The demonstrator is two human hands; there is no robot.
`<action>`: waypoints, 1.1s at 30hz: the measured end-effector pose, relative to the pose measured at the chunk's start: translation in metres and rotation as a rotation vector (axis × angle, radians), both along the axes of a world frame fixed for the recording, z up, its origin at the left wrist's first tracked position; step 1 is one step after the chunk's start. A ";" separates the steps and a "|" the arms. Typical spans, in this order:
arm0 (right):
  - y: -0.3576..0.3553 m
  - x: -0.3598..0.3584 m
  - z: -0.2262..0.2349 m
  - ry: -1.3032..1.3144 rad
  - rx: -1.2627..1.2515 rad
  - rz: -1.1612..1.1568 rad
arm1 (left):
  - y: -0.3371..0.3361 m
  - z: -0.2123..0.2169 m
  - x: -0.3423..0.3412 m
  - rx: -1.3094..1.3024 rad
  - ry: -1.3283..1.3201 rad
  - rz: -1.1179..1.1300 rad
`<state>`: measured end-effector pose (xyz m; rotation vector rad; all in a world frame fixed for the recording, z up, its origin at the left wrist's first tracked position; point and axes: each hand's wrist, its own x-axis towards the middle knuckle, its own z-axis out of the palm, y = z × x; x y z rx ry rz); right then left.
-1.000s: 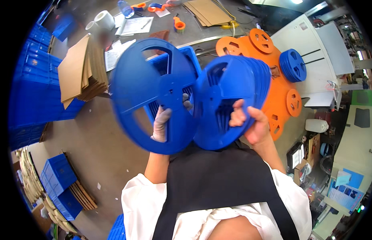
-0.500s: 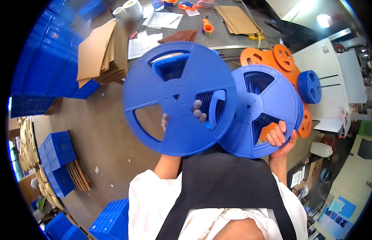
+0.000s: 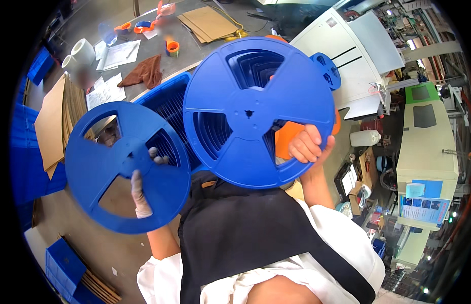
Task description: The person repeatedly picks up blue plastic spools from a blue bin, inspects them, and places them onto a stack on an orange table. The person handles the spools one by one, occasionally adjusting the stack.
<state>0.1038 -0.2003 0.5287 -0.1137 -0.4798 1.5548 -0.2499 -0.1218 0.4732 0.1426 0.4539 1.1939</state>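
My left hand (image 3: pixel 139 197), its fingers covered in pale grey, grips a single flat blue reel (image 3: pixel 88 157) through the openings. The thumb lies on the near face, and fingertips show through another cutout. On the right, a stack of blue reels (image 3: pixel 291 81) faces me. My bare right hand (image 3: pixel 307 144) is closed around its lower right rim, fingers through a cutout. Several layers show behind the front reel's openings; how many of them the hand holds cannot be told. Behind both stands a blue crate (image 3: pixel 182 83) with ribbed sides, partly hidden.
Beyond is a grey table with a brown cloth (image 3: pixel 145 72), papers (image 3: pixel 119 54), a tape roll (image 3: pixel 172 48) and cardboard sheets (image 3: pixel 207 24). Stacked cardboard (image 3: pixel 50 121) stands left. An orange reel (image 3: pixel 291 138) shows behind the stack; a smaller blue reel (image 3: pixel 326 71) sits by a white cabinet (image 3: pixel 342 45).
My left hand's reel has moved left and down, away from overlapping the stack. The right-hand stack now faces me more fully. The whole view has turned toward the right.
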 end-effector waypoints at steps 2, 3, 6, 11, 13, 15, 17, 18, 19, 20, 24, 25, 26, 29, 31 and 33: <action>0.007 -0.009 0.012 -0.131 -0.078 0.015 | 0.004 -0.018 0.011 -0.013 0.285 -0.132; 0.014 -0.017 0.015 -0.193 -0.114 0.029 | 0.007 -0.034 0.016 -0.019 0.431 -0.190; 0.021 -0.049 0.007 -0.329 -0.276 0.121 | 0.007 -0.036 0.067 0.223 0.782 -0.381; 0.029 -0.104 0.016 -0.715 -0.428 0.352 | -0.014 -0.062 0.102 0.014 0.295 -0.633; 0.030 -0.103 0.023 -0.798 -0.509 0.336 | -0.009 -0.053 0.091 -0.067 0.190 -0.550; 0.031 -0.088 0.034 -0.794 -0.583 0.283 | 0.000 -0.040 0.073 0.099 0.282 -0.452; 0.024 -0.079 0.033 -0.798 -0.759 0.102 | 0.001 -0.019 0.053 -0.074 -0.049 -0.355; 0.019 -0.071 0.021 -0.796 -0.806 0.008 | -0.003 -0.011 0.042 -0.133 -0.147 -0.350; 0.017 -0.065 0.008 -0.798 -0.846 -0.084 | -0.004 -0.007 0.032 -0.186 -0.248 -0.339; 0.015 -0.062 0.003 -0.768 -0.838 -0.134 | -0.008 -0.012 0.031 -0.123 -0.269 -0.210; 0.013 -0.053 -0.011 -0.524 -0.732 -0.207 | -0.002 -0.034 0.019 0.113 -0.703 -0.246; 0.013 -0.049 -0.012 -0.476 -0.692 -0.211 | -0.004 -0.036 0.017 0.113 -0.706 -0.229; 0.009 -0.043 -0.016 -0.437 -0.661 -0.209 | -0.006 -0.041 0.015 0.111 -0.710 -0.212; -0.003 -0.025 -0.018 -0.306 -0.573 -0.214 | -0.011 -0.048 0.010 0.052 -0.625 -0.143; -0.010 -0.015 -0.018 -0.259 -0.494 -0.206 | -0.009 -0.041 0.016 -0.019 -0.547 -0.073; -0.017 -0.003 -0.016 -0.222 -0.388 -0.173 | -0.004 -0.019 0.015 -0.113 -0.461 0.016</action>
